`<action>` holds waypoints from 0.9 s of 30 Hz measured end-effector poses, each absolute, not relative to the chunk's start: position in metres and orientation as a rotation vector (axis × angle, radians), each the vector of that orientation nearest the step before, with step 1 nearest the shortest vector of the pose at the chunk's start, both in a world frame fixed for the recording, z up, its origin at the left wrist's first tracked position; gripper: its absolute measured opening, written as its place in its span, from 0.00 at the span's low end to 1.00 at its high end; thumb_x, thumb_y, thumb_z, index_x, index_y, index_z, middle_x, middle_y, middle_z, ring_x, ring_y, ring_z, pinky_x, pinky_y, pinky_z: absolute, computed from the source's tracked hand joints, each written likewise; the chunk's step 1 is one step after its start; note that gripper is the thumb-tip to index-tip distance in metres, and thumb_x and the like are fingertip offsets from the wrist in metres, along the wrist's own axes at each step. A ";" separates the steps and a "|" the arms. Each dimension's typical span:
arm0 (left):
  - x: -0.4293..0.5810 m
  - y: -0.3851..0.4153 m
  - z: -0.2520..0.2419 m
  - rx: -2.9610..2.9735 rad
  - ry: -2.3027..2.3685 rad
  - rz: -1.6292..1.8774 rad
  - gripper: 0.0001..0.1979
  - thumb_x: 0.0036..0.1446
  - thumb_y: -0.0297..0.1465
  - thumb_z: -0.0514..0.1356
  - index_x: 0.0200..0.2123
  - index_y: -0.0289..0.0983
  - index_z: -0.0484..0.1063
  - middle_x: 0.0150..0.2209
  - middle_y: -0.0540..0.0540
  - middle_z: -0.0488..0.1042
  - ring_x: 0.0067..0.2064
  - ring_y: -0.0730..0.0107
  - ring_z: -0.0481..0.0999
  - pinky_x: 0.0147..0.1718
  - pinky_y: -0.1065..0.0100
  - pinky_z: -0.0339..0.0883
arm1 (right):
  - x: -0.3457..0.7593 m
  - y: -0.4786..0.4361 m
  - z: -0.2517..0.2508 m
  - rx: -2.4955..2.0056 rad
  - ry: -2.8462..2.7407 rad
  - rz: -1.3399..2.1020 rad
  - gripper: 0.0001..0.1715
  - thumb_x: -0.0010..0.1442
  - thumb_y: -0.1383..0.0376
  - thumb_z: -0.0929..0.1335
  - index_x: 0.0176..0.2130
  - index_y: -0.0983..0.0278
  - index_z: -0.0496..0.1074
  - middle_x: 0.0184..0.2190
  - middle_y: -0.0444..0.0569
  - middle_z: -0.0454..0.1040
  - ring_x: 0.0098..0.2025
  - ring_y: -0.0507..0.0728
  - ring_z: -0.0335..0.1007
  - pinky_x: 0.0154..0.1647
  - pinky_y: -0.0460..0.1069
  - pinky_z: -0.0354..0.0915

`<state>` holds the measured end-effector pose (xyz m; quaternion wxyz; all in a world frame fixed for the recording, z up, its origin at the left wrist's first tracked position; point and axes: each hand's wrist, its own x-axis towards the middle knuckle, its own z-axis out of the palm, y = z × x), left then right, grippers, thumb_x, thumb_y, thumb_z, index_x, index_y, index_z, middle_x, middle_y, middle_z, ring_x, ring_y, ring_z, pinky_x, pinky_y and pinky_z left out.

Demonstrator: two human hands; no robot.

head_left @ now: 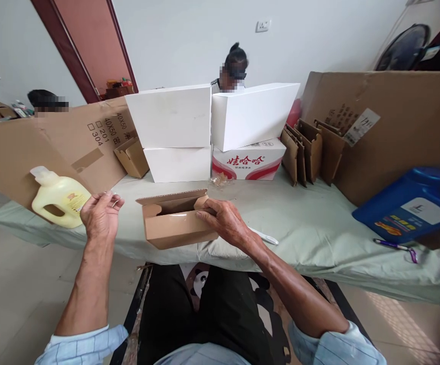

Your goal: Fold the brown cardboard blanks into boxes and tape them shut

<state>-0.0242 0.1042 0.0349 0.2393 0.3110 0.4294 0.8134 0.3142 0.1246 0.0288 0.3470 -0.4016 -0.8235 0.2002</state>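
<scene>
A small brown cardboard box lies near the table's front edge, its top open and its flaps raised. My right hand pinches the box's right end, thumb on the near wall and fingers at the flap. To the left of the box, my left hand is raised with its fingers curled together. Something small and pale may be at those fingertips, too small to make out. Just behind that hand stands a yellow detergent jug with a handle. A slim white-handled item lies beside my right wrist, partly hidden.
White boxes and a red-and-white carton are stacked at the back. Several folded cardboard boxes lean beside a large cardboard panel. A blue jug and purple pen are at right. A person sits beyond.
</scene>
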 end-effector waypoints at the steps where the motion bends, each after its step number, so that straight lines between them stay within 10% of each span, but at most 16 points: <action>1: -0.024 0.102 0.036 0.864 1.174 2.209 0.23 0.36 0.36 0.81 0.30 0.38 0.72 0.28 0.54 0.76 0.31 0.73 0.78 0.35 0.68 0.78 | 0.317 0.125 0.027 -1.048 -2.134 0.489 0.10 0.71 0.61 0.71 0.36 0.61 0.75 0.34 0.46 0.78 0.35 0.54 0.68 0.37 0.49 0.54; 19: 0.079 0.071 0.044 1.232 0.883 1.542 0.13 0.51 0.32 0.75 0.41 0.38 0.89 0.50 0.39 0.84 0.47 0.55 0.88 0.49 0.57 0.83 | 0.323 0.120 0.025 -0.650 -1.941 0.442 0.15 0.76 0.53 0.71 0.54 0.59 0.77 0.47 0.53 0.78 0.50 0.61 0.75 0.53 0.56 0.71; 27: 0.102 0.077 0.039 1.370 0.817 1.488 0.11 0.55 0.31 0.73 0.43 0.41 0.89 0.52 0.40 0.82 0.51 0.54 0.88 0.51 0.57 0.85 | 0.323 0.110 0.036 -0.547 -1.742 0.882 0.20 0.72 0.46 0.74 0.39 0.60 0.79 0.37 0.47 0.78 0.40 0.57 0.72 0.47 0.53 0.70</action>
